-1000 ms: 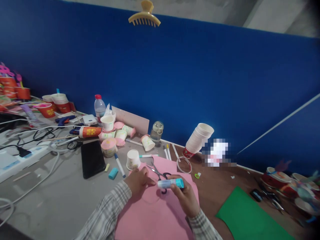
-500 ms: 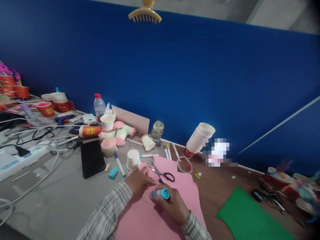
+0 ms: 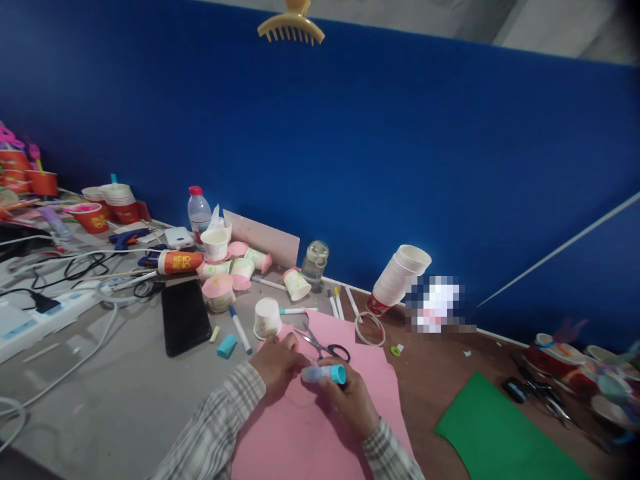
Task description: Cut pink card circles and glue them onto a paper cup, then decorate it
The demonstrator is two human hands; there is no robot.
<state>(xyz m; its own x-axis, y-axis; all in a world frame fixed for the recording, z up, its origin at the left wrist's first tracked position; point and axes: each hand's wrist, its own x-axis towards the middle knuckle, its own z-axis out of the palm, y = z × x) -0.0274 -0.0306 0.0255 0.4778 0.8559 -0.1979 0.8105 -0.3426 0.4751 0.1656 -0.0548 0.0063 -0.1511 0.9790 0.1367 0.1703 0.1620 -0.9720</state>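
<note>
My right hand grips a glue stick with a see-through barrel and a light-blue end. The stick lies nearly level just above a pink sheet of paper, its left end close to my left fingertips. My left hand rests on the sheet, fingers stretched to the right and lying on the paper. A faint curved line shows on the pink sheet below the hands. Scissors with black handles lie partly spread just beyond my right hand. An upturned paper cup stands beyond my left hand.
Markers, a blue eraser-like block and a black phone lie left. Paper cups with pink discs cluster behind. Stacked cups lean at the back; green paper lies right. A power strip sits far left.
My right hand has turned the glue stick, so its light-blue end now points more to the right and sits slightly higher. My left hand stays almost where it was.
</note>
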